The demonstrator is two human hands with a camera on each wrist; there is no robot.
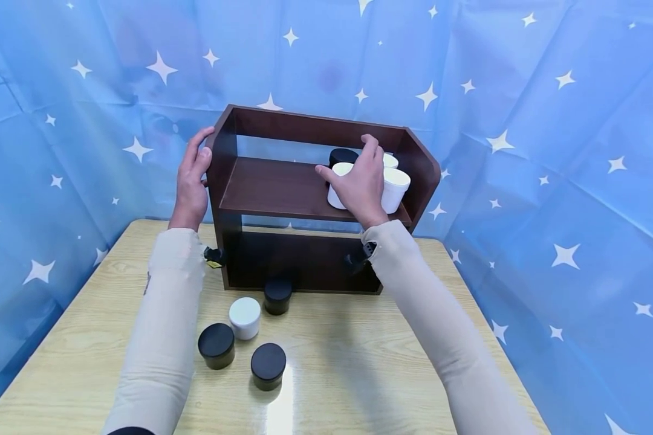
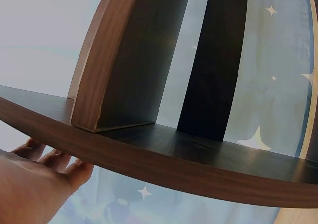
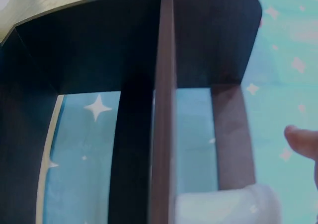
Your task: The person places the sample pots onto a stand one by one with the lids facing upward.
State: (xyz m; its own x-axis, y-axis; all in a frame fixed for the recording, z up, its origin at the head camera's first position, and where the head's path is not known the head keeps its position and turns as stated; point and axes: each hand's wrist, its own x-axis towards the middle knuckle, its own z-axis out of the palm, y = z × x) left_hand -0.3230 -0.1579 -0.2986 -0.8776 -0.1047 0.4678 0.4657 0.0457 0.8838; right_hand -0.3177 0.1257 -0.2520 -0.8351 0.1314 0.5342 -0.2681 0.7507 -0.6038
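Note:
My left hand (image 1: 191,181) rests against the outer left side panel (image 1: 223,154) of a dark brown two-tier shelf, its fingertips on the panel's outer face in the left wrist view. My right hand (image 1: 361,184) is spread over the jars on the upper board, thumb and fingers apart. Under and beside it stand a white jar (image 1: 335,198) at the front left, another white jar (image 1: 396,190) at the front right, a third white jar (image 1: 390,161) behind, and a black jar (image 1: 343,156) at the back. In the right wrist view the thumb (image 3: 303,142) is apart from the white jar (image 3: 223,206).
On the wooden table (image 1: 337,386), before the shelf, stand a white jar (image 1: 245,317) and three black jars: one black jar (image 1: 278,296) near the shelf's base, another black jar (image 1: 216,345) left, and a black jar (image 1: 268,364) in front. A blue starred curtain (image 1: 315,66) hangs behind.

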